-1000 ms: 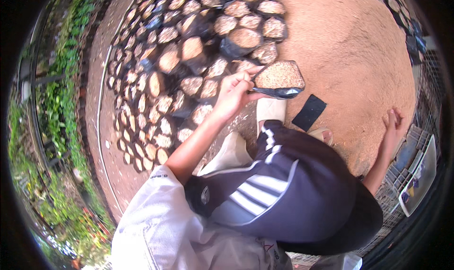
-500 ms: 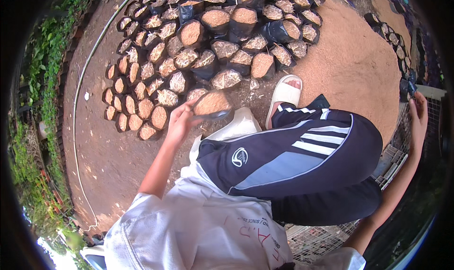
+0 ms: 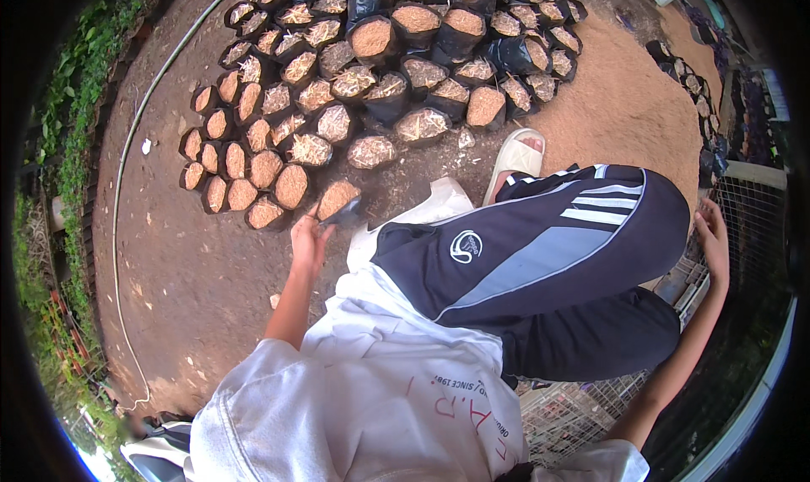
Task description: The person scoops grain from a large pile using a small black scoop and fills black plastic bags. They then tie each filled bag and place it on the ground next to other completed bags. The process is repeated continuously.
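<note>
My left hand [image 3: 309,236] grips the edge of a small black plastic grow bag [image 3: 338,200] filled with light-brown, sawdust-like material. The bag is just above or on the soil, beside the near edge of a cluster of similar bags; I cannot tell whether it touches the ground. Closest to it in that cluster is a filled bag [image 3: 292,186]. Out at the right, beyond my bent knee, my right hand [image 3: 714,239] is raised with its fingers apart and nothing in them. Black bags [image 3: 715,162] lie a little beyond that hand.
A large heap of brown sawdust-like material [image 3: 629,102] spreads beyond my knee. My sandalled foot [image 3: 518,156] stands at its edge. A pale hose [image 3: 128,149] curves along the left, near green plants [image 3: 78,157]. Wire mesh [image 3: 582,414] lies beneath and right of me.
My left hand has moved left and down with the grow bag, closer to the ground. The right hand has come away from the black bags, nearer to me.
</note>
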`<move>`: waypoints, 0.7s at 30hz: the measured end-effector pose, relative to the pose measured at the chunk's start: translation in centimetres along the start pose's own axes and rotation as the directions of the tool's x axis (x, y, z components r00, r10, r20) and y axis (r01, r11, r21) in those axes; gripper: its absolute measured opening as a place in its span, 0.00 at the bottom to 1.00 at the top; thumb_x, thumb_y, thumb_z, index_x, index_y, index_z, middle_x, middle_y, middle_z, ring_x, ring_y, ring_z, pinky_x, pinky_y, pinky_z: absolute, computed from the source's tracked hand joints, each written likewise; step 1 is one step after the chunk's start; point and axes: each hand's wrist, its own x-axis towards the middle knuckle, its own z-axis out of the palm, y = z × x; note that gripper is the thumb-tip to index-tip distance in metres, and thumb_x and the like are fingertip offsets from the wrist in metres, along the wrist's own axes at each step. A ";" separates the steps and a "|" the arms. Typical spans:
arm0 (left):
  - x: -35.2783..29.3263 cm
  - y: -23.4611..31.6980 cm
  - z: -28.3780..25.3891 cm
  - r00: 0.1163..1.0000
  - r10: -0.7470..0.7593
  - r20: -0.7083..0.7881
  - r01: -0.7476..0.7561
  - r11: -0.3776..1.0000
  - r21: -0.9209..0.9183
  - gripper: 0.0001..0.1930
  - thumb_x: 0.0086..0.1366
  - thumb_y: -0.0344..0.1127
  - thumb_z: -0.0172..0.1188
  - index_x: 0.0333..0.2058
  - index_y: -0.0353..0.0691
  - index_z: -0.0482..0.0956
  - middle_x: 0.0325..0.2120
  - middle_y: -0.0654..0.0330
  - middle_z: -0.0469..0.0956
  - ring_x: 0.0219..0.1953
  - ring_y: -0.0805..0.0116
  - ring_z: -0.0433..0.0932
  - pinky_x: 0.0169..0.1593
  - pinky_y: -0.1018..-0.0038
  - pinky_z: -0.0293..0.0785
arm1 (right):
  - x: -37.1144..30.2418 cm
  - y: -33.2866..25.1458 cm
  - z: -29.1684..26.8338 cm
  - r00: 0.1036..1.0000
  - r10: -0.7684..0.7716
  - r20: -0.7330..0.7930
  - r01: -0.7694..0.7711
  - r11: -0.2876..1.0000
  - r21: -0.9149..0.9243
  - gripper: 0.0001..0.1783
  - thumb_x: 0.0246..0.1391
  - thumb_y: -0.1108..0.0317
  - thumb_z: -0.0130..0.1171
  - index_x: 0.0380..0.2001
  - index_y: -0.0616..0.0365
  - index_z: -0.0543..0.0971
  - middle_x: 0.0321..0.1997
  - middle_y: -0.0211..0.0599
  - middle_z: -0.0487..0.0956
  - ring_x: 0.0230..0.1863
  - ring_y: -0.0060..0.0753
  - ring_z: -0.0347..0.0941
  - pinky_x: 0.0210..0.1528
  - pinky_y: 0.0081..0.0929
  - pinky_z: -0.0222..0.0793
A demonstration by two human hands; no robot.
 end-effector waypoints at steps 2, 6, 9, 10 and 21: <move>0.6 0.4 0.8 0.999 0.041 -0.023 -0.042 0.999 -0.033 0.19 0.80 0.37 0.47 0.61 0.33 0.74 0.30 0.69 0.67 0.36 0.79 0.72 0.64 0.50 0.76 | -0.7 0.3 0.8 0.997 0.034 0.071 -0.034 0.999 0.006 0.27 0.68 0.55 0.60 0.67 0.50 0.72 0.52 0.37 0.77 0.55 0.31 0.72 0.60 0.31 0.67; 2.6 0.8 1.4 0.996 0.085 -0.041 -0.089 0.987 -0.133 0.10 0.78 0.32 0.48 0.46 0.36 0.78 0.40 0.63 0.75 0.41 0.72 0.75 0.66 0.48 0.72 | -2.5 1.5 1.9 0.980 0.131 0.150 -0.145 0.986 0.086 0.29 0.67 0.51 0.60 0.68 0.44 0.72 0.55 0.35 0.77 0.54 0.30 0.74 0.54 0.33 0.70; 4.3 0.3 1.8 0.994 0.102 -0.041 -0.106 0.985 -0.137 0.09 0.74 0.28 0.49 0.33 0.39 0.75 0.52 0.59 0.78 0.45 0.67 0.77 0.66 0.48 0.72 | -3.2 3.0 1.3 0.980 0.160 0.117 -0.175 0.975 0.135 0.29 0.67 0.51 0.60 0.68 0.41 0.72 0.56 0.33 0.76 0.54 0.30 0.74 0.54 0.33 0.70; 4.9 0.2 1.8 0.995 0.082 -0.055 -0.087 0.990 -0.112 0.09 0.73 0.27 0.49 0.30 0.41 0.73 0.54 0.59 0.78 0.46 0.67 0.77 0.66 0.48 0.72 | -3.3 3.2 1.5 0.980 0.165 0.109 -0.179 0.974 0.137 0.29 0.67 0.51 0.60 0.68 0.41 0.72 0.55 0.33 0.76 0.54 0.30 0.74 0.55 0.33 0.71; 0.8 3.1 7.6 0.869 0.452 -0.200 -0.303 0.807 0.507 0.02 0.68 0.27 0.58 0.38 0.41 0.75 0.36 0.63 0.74 0.43 0.72 0.75 0.54 0.65 0.74 | -4.7 1.9 1.7 0.984 0.161 0.081 -0.170 0.977 0.132 0.28 0.67 0.52 0.60 0.68 0.42 0.72 0.55 0.35 0.77 0.53 0.30 0.75 0.54 0.33 0.70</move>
